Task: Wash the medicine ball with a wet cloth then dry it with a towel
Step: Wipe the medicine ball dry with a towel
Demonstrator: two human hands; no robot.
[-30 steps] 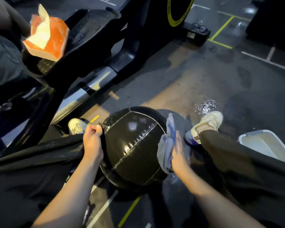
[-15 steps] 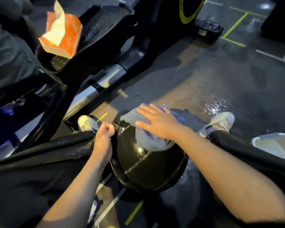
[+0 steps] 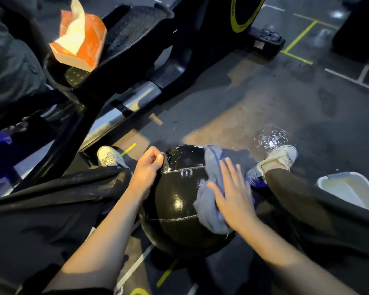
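A black stitched medicine ball [image 3: 179, 205] sits on the floor between my feet, its surface glistening wet. My left hand [image 3: 146, 173] grips a flap or strap at the ball's upper left edge with curled fingers. A grey-blue wet cloth [image 3: 209, 186] lies draped over the ball's right side. My right hand [image 3: 232, 196] presses flat on the cloth with its fingers spread and straight.
A white basin [image 3: 349, 190] stands at the right by my leg. A puddle [image 3: 271, 138] glistens on the floor beyond my right shoe. A black exercise machine [image 3: 136, 67] fills the upper left, with an orange tissue box [image 3: 81, 43] on its pedal. Glasses [image 3: 271, 35] lie on its base.
My right hand slid the cloth from the ball's right side over its top and back down the right side. My left hand kept its grip on the ball's edge.
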